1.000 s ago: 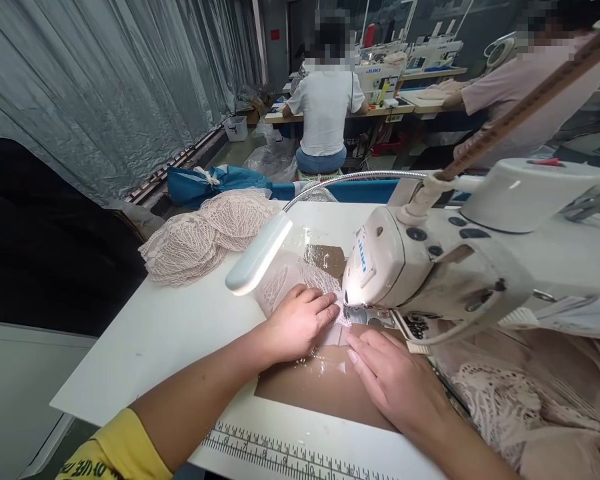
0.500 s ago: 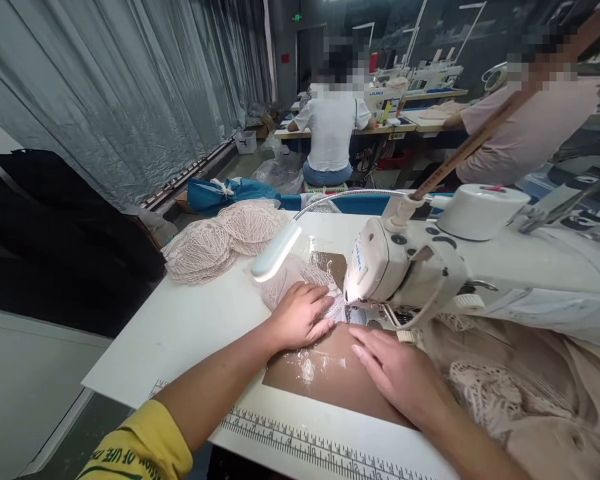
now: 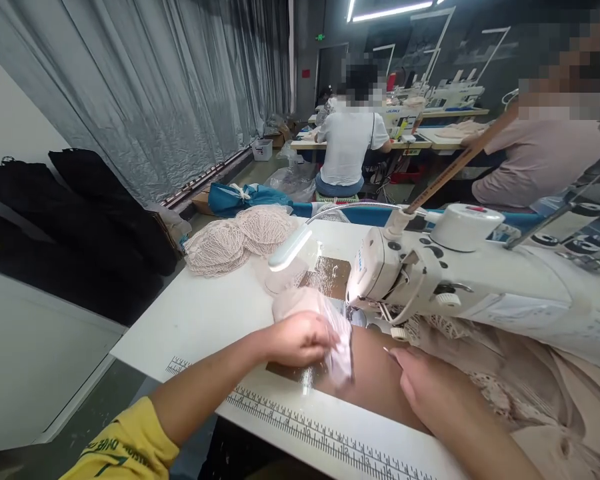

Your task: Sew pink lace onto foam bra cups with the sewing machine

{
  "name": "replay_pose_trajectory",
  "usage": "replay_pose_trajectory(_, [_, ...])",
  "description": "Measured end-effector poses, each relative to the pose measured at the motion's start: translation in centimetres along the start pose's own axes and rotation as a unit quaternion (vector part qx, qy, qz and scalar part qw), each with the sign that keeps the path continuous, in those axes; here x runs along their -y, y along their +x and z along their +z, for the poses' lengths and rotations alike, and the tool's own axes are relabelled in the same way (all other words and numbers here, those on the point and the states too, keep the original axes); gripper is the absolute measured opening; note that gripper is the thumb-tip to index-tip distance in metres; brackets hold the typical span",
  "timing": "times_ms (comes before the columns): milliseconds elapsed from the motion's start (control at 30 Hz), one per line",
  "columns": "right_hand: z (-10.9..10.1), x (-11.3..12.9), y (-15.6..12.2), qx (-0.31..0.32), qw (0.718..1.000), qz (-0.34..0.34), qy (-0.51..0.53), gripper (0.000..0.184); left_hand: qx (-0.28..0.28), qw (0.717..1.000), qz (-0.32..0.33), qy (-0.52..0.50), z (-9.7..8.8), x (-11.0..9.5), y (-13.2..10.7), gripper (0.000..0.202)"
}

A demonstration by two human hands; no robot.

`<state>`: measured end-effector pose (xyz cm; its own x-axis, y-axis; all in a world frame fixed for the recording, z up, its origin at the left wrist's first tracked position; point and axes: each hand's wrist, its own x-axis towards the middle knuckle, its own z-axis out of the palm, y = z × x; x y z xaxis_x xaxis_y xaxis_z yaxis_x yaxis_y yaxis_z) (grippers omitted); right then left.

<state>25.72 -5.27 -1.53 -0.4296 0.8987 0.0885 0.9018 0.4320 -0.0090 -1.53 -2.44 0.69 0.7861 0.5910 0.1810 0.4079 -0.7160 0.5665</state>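
My left hand [image 3: 303,339] is closed on a pale pink piece of fabric [image 3: 313,303], which is bunched and slightly blurred. The piece lies in front of the needle area of a white sewing machine [image 3: 375,267], its right edge hanging over a brown sheet [image 3: 380,373] on the table. To the right, my right hand [image 3: 423,377] is closed, thumb against fingers, over the brown sheet. A thin tip shows at its fingertips, too small to name. Beside that hand lies a heap of beige fabric and lace [image 3: 545,373].
Stacked lace cups [image 3: 220,247] sit at the table's far left. A lit lamp [image 3: 290,250] on a bendable neck hangs over the work. A printed ruler [image 3: 330,433] runs along the front edge. Two people sit ahead, one in a white shirt [image 3: 345,147].
My left hand has lifted and turned the pink fabric, pulling it towards me from the needle. My right hand has shifted right and closed. The view has swung slightly left.
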Motion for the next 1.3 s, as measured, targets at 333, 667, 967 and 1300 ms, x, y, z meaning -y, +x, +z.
replay_pose_trajectory(333, [-2.0, 1.7, 1.5, 0.060, 0.986, 0.106, 0.115, 0.035, -0.084, 0.974, -0.183, -0.101, -2.2, 0.4, 0.3, 0.067])
replay_pose_trajectory(667, [-1.0, 3.3, 1.3, 0.034, 0.924, 0.119, 0.362, 0.052, -0.045, 0.893, -0.251, -0.370, 0.0, 3.0, 1.1, 0.042])
replay_pose_trajectory(967, [-1.3, 3.5, 1.9, 0.012, 0.922, 0.044, 0.385, 0.045, -0.006, 0.843, -0.220, -0.492, 0.5, 1.7, 0.8, 0.037])
replay_pose_trajectory(1300, [-1.6, 5.1, 1.9, 0.017, 0.872, 0.099, 0.478, 0.036, -0.002, 0.835, -0.222, -0.503, 1.0, 1.3, 0.9, 0.041])
